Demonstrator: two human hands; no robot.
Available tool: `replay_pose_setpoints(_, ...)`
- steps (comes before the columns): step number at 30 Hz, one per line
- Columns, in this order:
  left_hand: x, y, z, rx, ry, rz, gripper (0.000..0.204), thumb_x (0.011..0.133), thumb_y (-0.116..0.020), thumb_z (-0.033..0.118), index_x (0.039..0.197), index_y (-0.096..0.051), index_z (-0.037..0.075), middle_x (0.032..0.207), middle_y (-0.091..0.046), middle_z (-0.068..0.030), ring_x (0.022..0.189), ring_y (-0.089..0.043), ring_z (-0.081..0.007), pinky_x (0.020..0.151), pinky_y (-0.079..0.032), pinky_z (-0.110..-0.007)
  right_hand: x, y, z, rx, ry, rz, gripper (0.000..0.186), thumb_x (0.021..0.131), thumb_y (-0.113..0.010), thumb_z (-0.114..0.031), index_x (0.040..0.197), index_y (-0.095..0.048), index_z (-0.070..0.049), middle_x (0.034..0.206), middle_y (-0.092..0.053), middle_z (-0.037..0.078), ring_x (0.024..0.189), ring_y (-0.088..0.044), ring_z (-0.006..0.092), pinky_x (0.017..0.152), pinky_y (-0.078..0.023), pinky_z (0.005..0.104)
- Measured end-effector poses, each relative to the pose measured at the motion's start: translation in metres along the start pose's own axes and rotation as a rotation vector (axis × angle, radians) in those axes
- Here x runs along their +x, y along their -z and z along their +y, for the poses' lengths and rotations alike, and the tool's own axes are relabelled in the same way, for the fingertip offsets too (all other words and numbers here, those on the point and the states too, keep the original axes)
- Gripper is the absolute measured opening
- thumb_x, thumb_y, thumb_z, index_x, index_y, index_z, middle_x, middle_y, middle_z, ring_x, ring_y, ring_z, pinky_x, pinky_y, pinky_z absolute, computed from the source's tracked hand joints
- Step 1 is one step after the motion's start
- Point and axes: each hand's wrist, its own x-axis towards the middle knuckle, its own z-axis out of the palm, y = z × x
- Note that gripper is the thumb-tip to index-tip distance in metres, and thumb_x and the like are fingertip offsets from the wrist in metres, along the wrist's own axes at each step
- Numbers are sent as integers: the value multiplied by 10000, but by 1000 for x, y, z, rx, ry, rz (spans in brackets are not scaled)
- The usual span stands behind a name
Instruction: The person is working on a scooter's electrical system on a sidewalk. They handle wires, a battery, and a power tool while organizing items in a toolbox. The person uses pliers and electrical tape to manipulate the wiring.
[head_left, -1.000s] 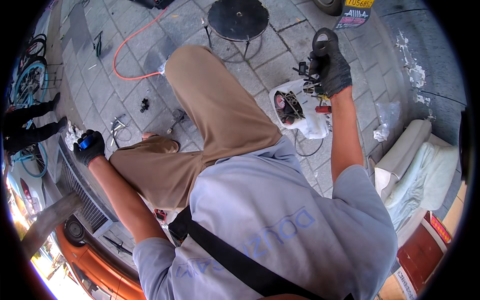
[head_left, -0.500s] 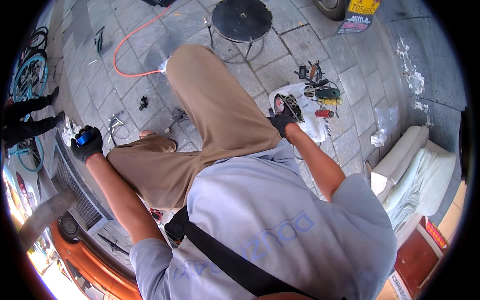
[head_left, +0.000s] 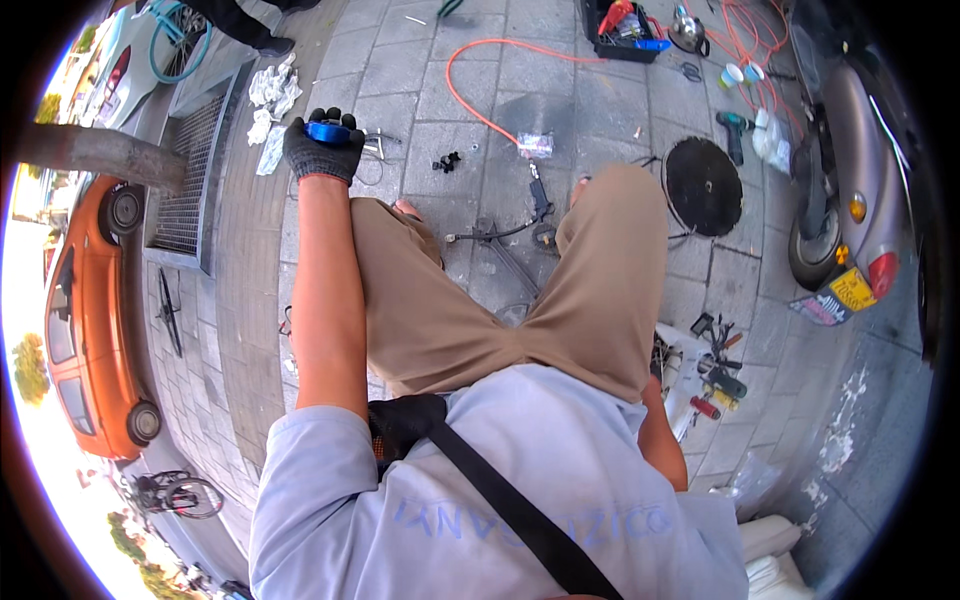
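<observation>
My left hand (head_left: pixel 322 162), in a dark knitted glove, is held out ahead over the paving. Its fingers are closed around a shiny blue rounded thing (head_left: pixel 328 132) whose kind I cannot make out. By my right thigh, my right hand (head_left: pixel 656 369) is mostly covered by the trouser leg, so its fingers do not show. It is at the near side of a white plastic container (head_left: pixel 682 352). Screwdrivers with a red handle (head_left: pixel 705 407) and a dark green handle (head_left: pixel 726 382) lie in or across that container, among other tools.
Between my feet lie an air gun (head_left: pixel 540 200) and a metal stand-like part (head_left: pixel 508 262). An orange hose (head_left: pixel 455 75) curves ahead. A round black stool (head_left: pixel 703 187), a drill (head_left: pixel 735 135) and a parked scooter (head_left: pixel 850 170) are rightward. A metal grate (head_left: pixel 185 190) lies left.
The view has swung left, so the stool and white container sit farther right. My left arm now stretches forward, still holding the blue thing; my right hand has become mostly hidden behind my leg.
</observation>
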Motion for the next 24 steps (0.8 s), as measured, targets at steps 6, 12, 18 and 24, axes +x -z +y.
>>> replay_pose_setpoints(6, 13, 9, 10, 62, -2, -114, 380, 987, -393, 465, 964, -600, 146, 897, -653, -75, 803, -584, -323, 569, -430, -445, 12, 16, -28, 99, 52, -56, 403, 978, -478, -379, 1088, -673, -45, 1040, -672, 107, 882, -626, 242, 814, -480, 390)
replay_pose_setpoints(12, 2, 22, 21, -23, -32, -143, 391, 956, -433, 490, 958, -597, 135, 884, -648, -77, 795, -592, -317, 567, -429, -416, 27, 127, -176, 540, 464, 233, 399, 966, -505, -373, 1015, -677, -16, 930, -688, 90, 759, -633, 217, 700, -506, 365)
replay_pose_setpoints(18, -11, 27, 34, -120, -77, -50, 392, 861, -560, 481, 906, -621, 96, 876, -667, -98, 783, -601, -322, 584, -453, -404, -88, 269, -325, 1081, 698, 550, 258, 955, -607, -259, 1016, -676, -18, 814, -686, 68, 624, -625, 163, 585, -509, 286)
replay_pose_setpoints(24, -5, 44, 49, -12, -65, -35, 297, 887, -572, 406, 911, -639, 117, 828, -668, -84, 733, -603, -283, 544, -429, -383, -160, 284, -445, 1157, 1034, 477, 301, 918, -681, -146, 1187, -665, -11, 850, -686, 82, 597, -608, 135, 544, -501, 264)
